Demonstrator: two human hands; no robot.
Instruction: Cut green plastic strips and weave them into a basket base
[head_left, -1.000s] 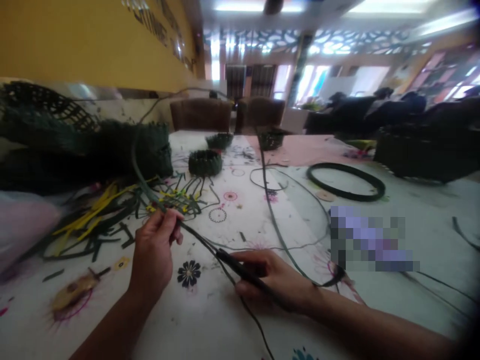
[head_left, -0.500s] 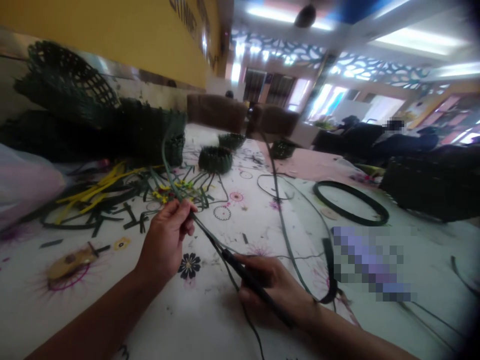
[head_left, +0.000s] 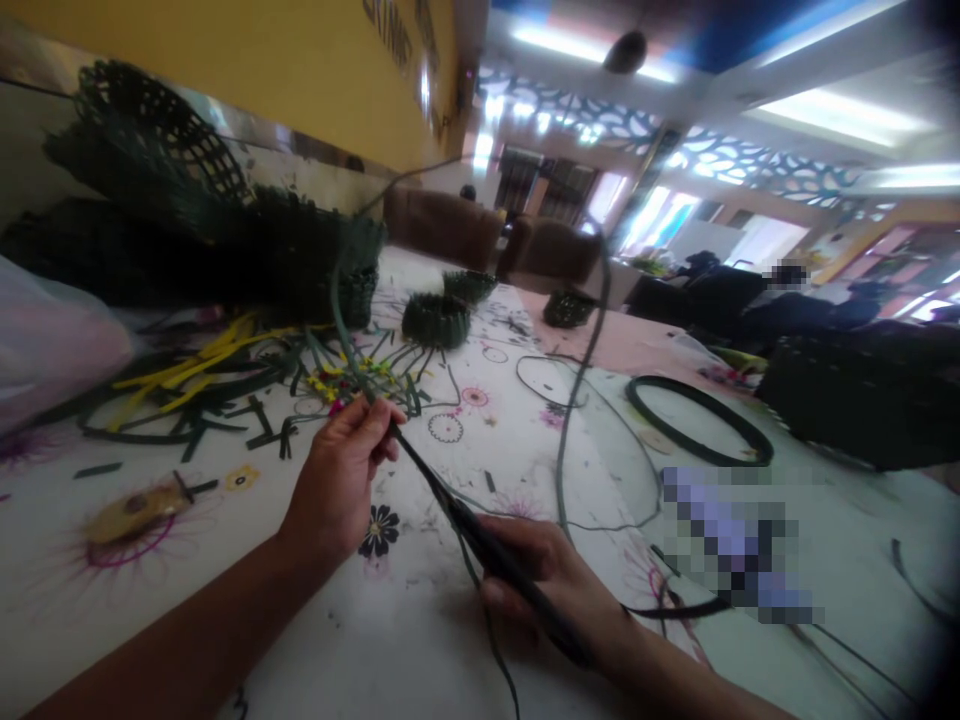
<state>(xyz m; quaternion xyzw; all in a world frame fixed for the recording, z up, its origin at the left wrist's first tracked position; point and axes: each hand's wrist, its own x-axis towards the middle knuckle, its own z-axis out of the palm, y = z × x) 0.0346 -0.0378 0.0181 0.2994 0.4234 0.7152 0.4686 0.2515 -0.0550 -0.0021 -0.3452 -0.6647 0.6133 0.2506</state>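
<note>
Pinching one dark plastic strip [head_left: 442, 508] in my left hand [head_left: 337, 482], fingertips together, my right hand [head_left: 547, 590] curled round it; three small woven baskets [head_left: 435, 320] beyond.

The dark green plastic strips [head_left: 465, 525] look smooth and faintly glossy, the woven basket [head_left: 322, 260] rougher and matt. The floral bench cover [head_left: 420, 620] resembles plastic-coated cloth with a soft sheen; the bag [head_left: 52, 340] is thin, translucent plastic.

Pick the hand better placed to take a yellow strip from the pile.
Left, I'd judge: the left hand sits nearer the yellow strips; the right hand lies farther off. Both grip dark green strips.
</note>
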